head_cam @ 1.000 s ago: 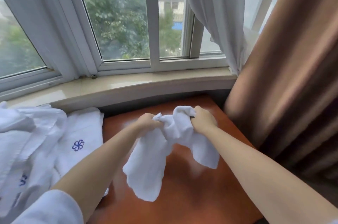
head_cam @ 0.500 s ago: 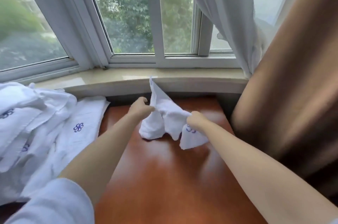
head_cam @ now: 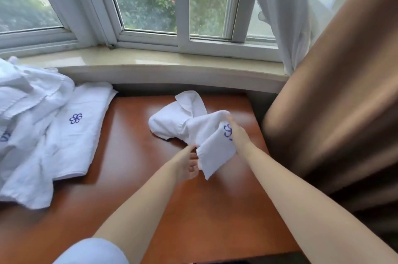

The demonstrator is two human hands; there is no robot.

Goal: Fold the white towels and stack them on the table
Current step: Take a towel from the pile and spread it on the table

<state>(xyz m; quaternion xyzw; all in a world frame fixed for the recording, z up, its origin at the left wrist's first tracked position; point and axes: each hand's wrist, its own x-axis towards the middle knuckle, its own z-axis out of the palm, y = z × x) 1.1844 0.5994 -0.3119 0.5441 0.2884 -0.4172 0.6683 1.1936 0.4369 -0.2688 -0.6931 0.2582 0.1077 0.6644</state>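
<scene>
- Towel [head_cam: 189, 128] lies crumpled on the far half of the worktop [head_cam: 133, 177], one flap lifted toward the person — not yet spread flat.
- Right hand [head_cam: 238, 134] holds that flap at its edge by the blue mark, fingers curled onto the cloth.
- Left hand [head_cam: 188, 165] sits just beside the flap's lower corner, fingers loosely bent; whether they pinch it I cannot tell.
- Step in hand, as I judge: opening the towel out. Next it needs both corners caught and pulled flat.
- More towels [head_cam: 43, 125] wait unfolded at the left.

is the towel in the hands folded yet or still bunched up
Still bunched: the towel lies crumpled on the table, only its near corner lifted by the right hand.
</scene>
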